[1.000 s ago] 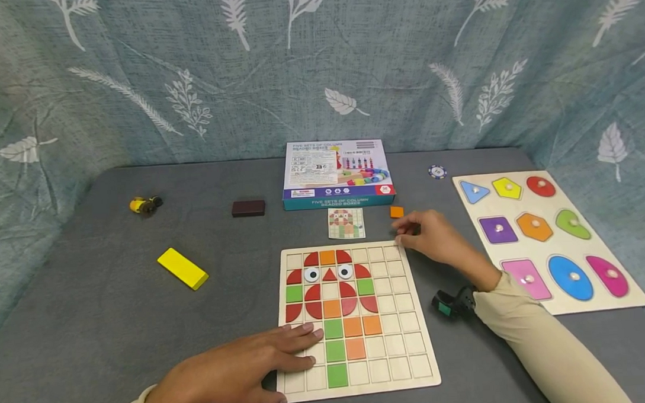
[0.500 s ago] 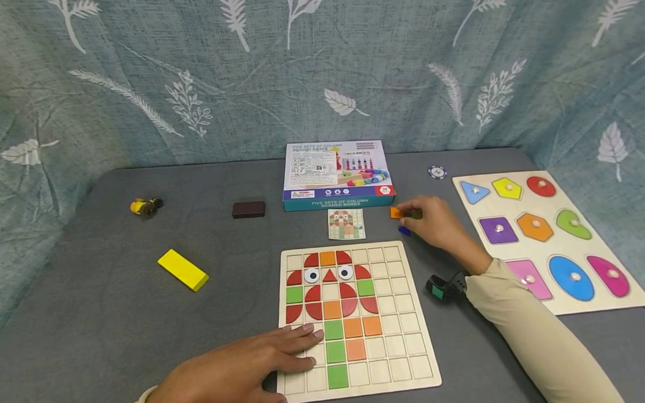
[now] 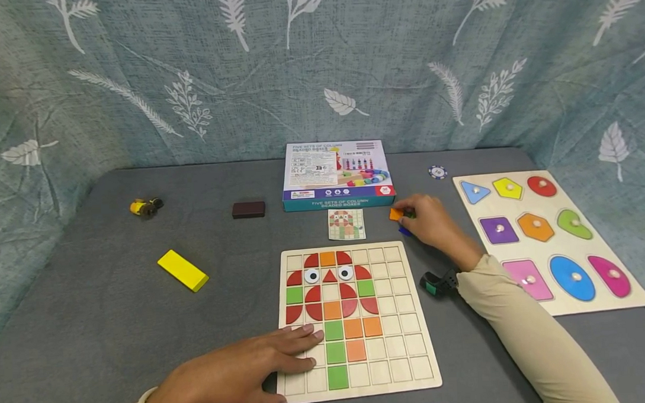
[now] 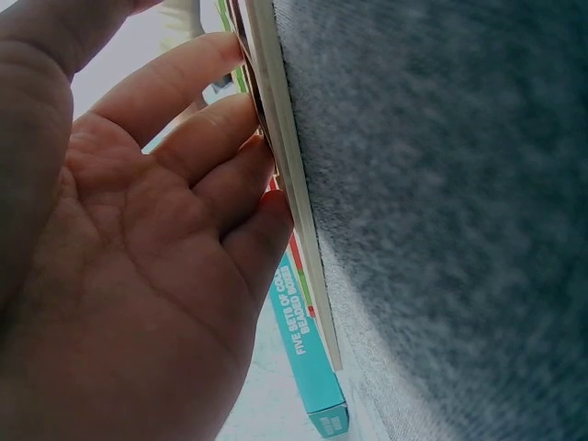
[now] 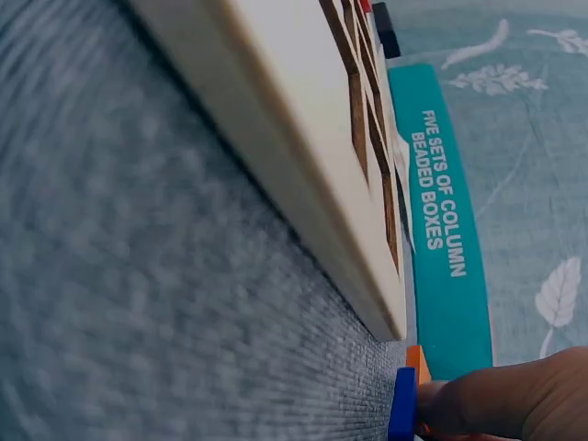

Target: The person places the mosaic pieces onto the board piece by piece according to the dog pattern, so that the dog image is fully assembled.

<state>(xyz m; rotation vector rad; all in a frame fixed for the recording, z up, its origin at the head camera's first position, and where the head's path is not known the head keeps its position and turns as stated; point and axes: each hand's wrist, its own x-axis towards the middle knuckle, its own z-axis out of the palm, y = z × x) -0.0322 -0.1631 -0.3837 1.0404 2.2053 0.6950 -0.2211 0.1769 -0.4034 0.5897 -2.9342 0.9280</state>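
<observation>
My left hand (image 3: 253,364) rests with spread fingers on the lower left of a wooden grid board (image 3: 396,335). Red, orange and green pieces and two round eye pieces lie in the board's cells. Beyond the far right corner of the board, my right hand (image 3: 430,221) pinches an orange square tile (image 3: 395,214) between thumb and fingers. A blue piece (image 3: 404,230) lies just under the thumb, and it shows in the right wrist view as a blue block (image 5: 402,404). A bit of green shows behind the fingers, mostly hidden by the hand.
A small pattern card (image 3: 346,224) lies behind the board, before a teal-edged box (image 3: 337,177). To the right are a shape puzzle board (image 3: 548,241) and a poker chip (image 3: 437,172). A yellow block (image 3: 183,270), a dark brown block (image 3: 249,210) and a small yellow-black toy (image 3: 145,206) lie left.
My right hand has moved from the grid board's far right corner to the orange tile and taken it between the fingers. The blue piece came into view. The left hand has stayed put.
</observation>
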